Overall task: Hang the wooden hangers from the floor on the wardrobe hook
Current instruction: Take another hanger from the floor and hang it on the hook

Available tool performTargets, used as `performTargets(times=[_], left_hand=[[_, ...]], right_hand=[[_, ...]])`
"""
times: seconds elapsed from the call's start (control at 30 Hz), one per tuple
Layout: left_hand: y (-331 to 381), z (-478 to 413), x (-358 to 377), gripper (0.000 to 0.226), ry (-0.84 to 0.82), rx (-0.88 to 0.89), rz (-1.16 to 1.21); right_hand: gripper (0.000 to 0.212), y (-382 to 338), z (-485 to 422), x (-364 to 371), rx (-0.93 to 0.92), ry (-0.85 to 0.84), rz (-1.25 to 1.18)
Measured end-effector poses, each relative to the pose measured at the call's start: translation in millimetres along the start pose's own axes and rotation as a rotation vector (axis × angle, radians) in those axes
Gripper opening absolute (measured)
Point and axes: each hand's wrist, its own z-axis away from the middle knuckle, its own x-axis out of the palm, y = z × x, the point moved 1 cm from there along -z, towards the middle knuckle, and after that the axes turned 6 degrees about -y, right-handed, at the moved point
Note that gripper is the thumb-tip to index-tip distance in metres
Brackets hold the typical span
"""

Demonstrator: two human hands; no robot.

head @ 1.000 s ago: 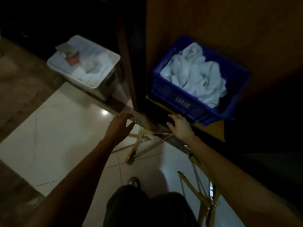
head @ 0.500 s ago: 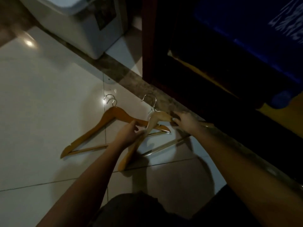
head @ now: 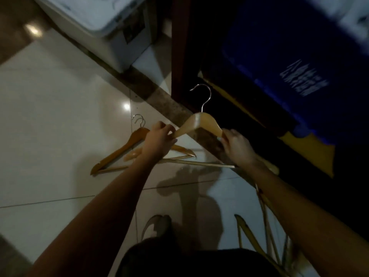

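A pale wooden hanger point(head: 201, 121) with a metal hook is lifted off the floor, hook pointing up towards the wardrobe. My left hand point(head: 159, 139) grips its left shoulder and my right hand point(head: 236, 145) grips its right shoulder. Its lower bar runs beneath my wrists. A darker wooden hanger point(head: 127, 147) lies flat on the white tiles to the left, partly behind my left hand. More hangers point(head: 257, 242) lie on the floor at the lower right, partly hidden by my right arm. No wardrobe hook is in view.
The dark wardrobe frame point(head: 179, 56) stands straight ahead, with a blue crate point(head: 289, 62) inside on a yellow sheet point(head: 311, 154). A white lidded bin point(head: 111, 31) sits on the floor at the upper left. My dark-clothed knee point(head: 189, 260) fills the bottom centre.
Both hands have taken hold of the pale hanger and raised it off the floor, turning its hook upward. The view has shifted closer to the wardrobe base.
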Motion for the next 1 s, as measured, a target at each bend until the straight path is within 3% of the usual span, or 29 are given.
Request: performTargets(times=[0.23,0.4,0.57,0.77,1.0], left_hand=[[162.9,88.9,-191.3,0.029,-0.066,0.052,0.038],[313.0,135.3,-345.7,0.025,-0.045,0.231,-0.004],[476.6,176.4,-466.5,0.010,-0.003,0.407,-0.055],[639.5,234.9,-542.1,0.007,0.135,0.683,-0.128],[785.4,275.5,-583.6,0.018,0.340,0.901,-0.197]], right_hand=[[0.020,-54.8,114.1,-260.1,0.007,0.160,-0.130],[0.019,-83.7,200.1,-449.4,0.092,0.264,-0.205],[0.030,-86.0,283.4,-613.7,0.180,0.474,-0.152],[0.031,-65.4,381.6,-759.4,0.227,0.729,-0.090],[0.034,-30.6,462.2,-875.7,0.317,1.038,-0.229]])
